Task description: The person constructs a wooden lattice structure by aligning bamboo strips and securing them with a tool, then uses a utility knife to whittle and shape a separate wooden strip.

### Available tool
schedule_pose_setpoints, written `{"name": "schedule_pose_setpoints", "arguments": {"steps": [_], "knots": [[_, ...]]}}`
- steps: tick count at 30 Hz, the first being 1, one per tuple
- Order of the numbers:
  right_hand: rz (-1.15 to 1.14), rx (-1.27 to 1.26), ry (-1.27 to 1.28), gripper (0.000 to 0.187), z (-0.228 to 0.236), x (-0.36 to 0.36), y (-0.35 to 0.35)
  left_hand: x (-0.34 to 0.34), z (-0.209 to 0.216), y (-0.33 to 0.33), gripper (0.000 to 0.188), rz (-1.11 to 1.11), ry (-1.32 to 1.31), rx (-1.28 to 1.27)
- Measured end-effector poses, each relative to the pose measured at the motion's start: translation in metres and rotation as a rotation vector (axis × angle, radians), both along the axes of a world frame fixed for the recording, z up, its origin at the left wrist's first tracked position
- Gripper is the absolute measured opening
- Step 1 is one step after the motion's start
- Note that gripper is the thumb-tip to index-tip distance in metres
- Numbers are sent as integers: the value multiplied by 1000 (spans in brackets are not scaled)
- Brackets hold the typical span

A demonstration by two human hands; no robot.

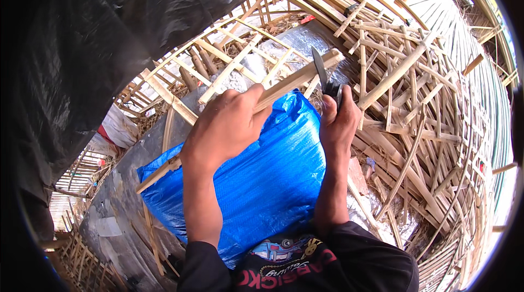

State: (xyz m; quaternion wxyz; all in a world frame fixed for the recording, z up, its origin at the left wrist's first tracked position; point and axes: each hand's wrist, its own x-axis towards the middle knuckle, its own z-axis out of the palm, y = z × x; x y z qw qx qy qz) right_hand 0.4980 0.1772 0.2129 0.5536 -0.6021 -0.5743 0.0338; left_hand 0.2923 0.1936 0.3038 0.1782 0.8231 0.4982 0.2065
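Note:
A length of split bamboo (297,78) slants up to the right across my lap, its lower end showing past my left forearm. My left hand (225,124) is closed round its middle. In my right hand (339,117) is a knife (321,69) with a dark handle, gripped with the thumb along it. The blade points up and lies against or just beside the strip near its far end; I cannot tell if it touches. Below both hands a blue woven plastic sheet (262,177) covers my lap.
On the right lies a big heap of bamboo strips and poles (404,95). A bamboo lattice frame (234,57) stands ahead, just beyond my hands. Black plastic sheeting (71,63) hangs at the upper left. Grey sheeting (120,210) covers the ground at the left.

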Motion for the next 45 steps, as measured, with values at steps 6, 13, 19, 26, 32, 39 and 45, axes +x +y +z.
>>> {"name": "schedule_pose_setpoints", "arguments": {"steps": [6,13,19,26,32,39,45], "knots": [[-44,82,-93,53,-12,14,10,7,10,-8,25,31,60,-54],[-39,148,-244,51,-25,40,45,-6,-17,4,24,50,86,-40],[-366,-87,444,58,6,214,70,-76,2,19,29,467,22,180],[-107,-157,1039,58,13,89,0,-91,11,17,49,491,-100,399],[275,-247,1120,57,12,31,-7,-129,98,12,44,241,-565,902],[572,-323,1170,54,38,-44,-13,-158,159,-30,43,-137,-1135,869],[674,-504,987,56,38,-87,-16,-166,88,14,57,-20,-1466,670]]}}
